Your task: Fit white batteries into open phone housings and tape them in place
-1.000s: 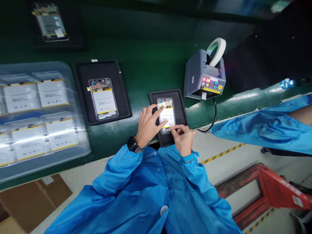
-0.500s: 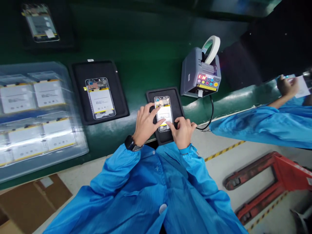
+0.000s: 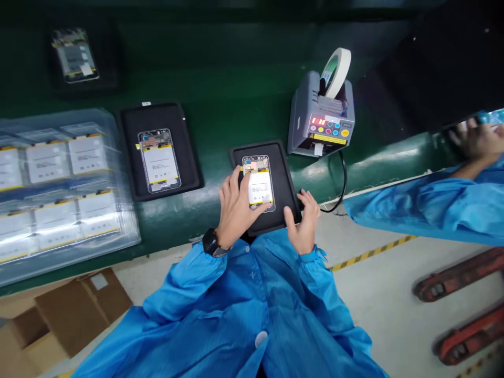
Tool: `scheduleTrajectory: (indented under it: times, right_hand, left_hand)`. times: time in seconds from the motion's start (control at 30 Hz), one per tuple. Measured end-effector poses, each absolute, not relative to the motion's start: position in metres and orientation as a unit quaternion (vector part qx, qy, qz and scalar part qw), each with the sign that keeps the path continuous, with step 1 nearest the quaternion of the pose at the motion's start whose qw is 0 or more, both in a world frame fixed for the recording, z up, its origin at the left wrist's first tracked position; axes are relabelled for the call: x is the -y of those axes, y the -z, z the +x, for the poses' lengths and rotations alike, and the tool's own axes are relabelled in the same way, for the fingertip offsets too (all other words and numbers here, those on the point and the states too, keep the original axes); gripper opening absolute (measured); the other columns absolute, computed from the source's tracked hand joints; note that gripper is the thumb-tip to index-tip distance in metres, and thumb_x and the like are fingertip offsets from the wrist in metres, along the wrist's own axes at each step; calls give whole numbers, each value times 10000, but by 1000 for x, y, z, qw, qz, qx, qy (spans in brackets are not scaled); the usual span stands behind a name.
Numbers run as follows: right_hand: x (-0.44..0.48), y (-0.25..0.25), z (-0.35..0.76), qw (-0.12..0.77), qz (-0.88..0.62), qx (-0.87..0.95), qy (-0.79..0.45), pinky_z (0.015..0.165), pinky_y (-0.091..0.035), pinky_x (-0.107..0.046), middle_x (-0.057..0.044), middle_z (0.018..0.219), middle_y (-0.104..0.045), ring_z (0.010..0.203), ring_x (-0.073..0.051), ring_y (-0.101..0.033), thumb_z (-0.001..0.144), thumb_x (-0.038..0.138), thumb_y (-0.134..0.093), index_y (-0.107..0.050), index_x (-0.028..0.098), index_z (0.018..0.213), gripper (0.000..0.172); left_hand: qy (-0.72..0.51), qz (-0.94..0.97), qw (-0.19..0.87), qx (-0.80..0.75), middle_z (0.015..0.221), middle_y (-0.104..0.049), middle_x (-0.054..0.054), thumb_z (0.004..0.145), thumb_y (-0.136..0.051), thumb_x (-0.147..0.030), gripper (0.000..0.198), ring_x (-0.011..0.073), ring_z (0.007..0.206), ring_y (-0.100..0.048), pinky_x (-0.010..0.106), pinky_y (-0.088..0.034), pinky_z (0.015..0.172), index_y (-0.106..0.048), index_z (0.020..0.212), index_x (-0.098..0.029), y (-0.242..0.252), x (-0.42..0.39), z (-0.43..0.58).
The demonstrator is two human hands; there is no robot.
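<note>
Open-backed phone with white battery (image 3: pixel 259 181) lies near-to-far on a black tray (image 3: pixel 282 168); the spread left hand (image 3: pixel 235 207) presses its left edge, the slack, ungripping right hand (image 3: pixel 304 223) touches the tray's near-right corner.

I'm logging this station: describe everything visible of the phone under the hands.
The phone lies flat, back open, in a black tray at the near edge of the green belt. Its rim looks silvery. A circuit board fills the top, and below it sits a white battery with small print and yellow strips at both ends. The left hand rests its fingers on the phone's left side. The right hand touches only the tray.
</note>
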State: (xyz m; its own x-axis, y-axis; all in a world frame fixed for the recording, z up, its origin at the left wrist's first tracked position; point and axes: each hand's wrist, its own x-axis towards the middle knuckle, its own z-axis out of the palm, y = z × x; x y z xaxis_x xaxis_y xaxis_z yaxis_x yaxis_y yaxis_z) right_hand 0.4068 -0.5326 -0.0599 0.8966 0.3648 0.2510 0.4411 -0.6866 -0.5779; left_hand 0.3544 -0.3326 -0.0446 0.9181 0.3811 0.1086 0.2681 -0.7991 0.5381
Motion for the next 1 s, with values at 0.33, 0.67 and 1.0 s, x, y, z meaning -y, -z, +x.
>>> scheduleTrajectory:
  times: [0.33,0.67,1.0]
  right_hand:
    - [538,75,417,246,-884,395,40,1214,-282,-630,-246,1651,-357,1549,-393,-319,1010,572,-593,-329,159,1622,784]
    - [313,54,539,177,-910,372,44,1224,-242,-606,-295,1681,-250,1556,-436,-240,925,236,-778,-495,90,1512,668]
    - [221,15,583,402,-894,196,20,1139,-242,-624,-423,1589,-217,1477,-449,-281,919,132,-728,-474,25,1375,534]
  left_hand:
    - [-108,939,278,-169,1727,-158,248,888,-749,-503,1011,434,1569,-230,610,-280,1229,-170,1651,-176,57,322,365]
    - [-233,893,313,-223,1612,-434,177,989,-615,-493,547,317,1519,-407,523,-346,1250,-528,1449,-210,18,251,318]
    - [-225,790,180,-542,1194,-741,140,944,-604,-414,334,273,1050,-704,382,-538,963,-697,1132,-154,-12,130,128]
